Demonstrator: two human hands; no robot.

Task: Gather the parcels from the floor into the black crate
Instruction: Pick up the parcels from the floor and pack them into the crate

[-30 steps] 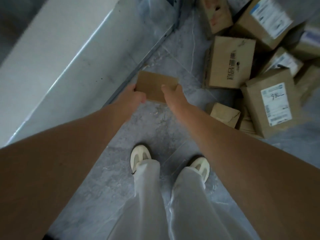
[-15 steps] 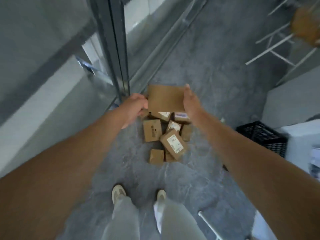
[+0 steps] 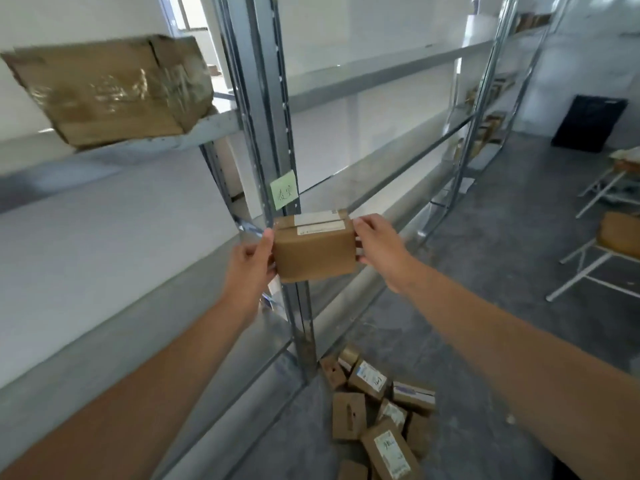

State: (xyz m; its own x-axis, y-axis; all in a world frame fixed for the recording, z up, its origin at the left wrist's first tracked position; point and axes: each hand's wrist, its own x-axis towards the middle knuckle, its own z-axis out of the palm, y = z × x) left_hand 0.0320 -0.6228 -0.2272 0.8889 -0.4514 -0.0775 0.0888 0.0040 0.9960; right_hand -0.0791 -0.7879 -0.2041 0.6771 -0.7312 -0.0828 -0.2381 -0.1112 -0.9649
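The small cardboard parcel (image 3: 313, 250) is now riding higher, in front of the metal shelf upright (image 3: 266, 140); the left hand (image 3: 250, 263) and right hand (image 3: 379, 245) are clasping its ends, above the parcels remaining on the floor (image 3: 375, 410).

Parcel storeroom, metal shelving (image 3: 266, 109), cardboard parcels (image 3: 375, 407) on floor

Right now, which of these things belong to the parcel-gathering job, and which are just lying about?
Part of the job:
- small parcel, held between the left hand and right hand
- pile of parcels on the floor
- black crate by the far wall

Just lying about:
- large box on the shelf
- green note on the shelf post
- metal shelving
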